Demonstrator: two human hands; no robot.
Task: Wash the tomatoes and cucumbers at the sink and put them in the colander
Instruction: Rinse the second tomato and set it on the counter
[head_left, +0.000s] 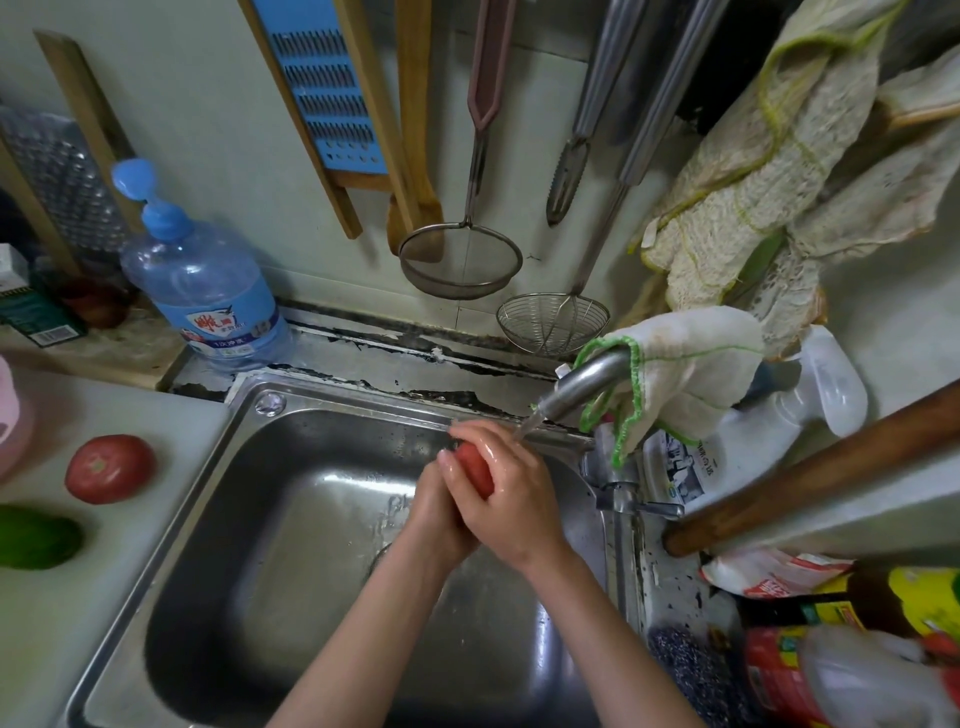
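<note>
We are cupping a wet tomato (475, 467) over the sink (291, 545), left grip (441, 519) and right grip (514, 499) both curling around it. Left of the sink, a second tomato (110, 468) and a cucumber (36, 538) are lying on the desk (52, 634).

Sink (363, 408), centre: left hand (441, 519) and right hand (514, 499) meet over its back right part, under the tap (582, 384) at the right rim, gripping a tomato (475, 465) between them. Counter left of the sink: second tomato (110, 468), cucumber (36, 538) just in front of it. Behind the sink: water bottle (208, 291) at the left corner, mesh strainer (460, 265) and wire skimmer (553, 322) hanging on the wall, cloth (691, 364) draped over the tap.
</note>
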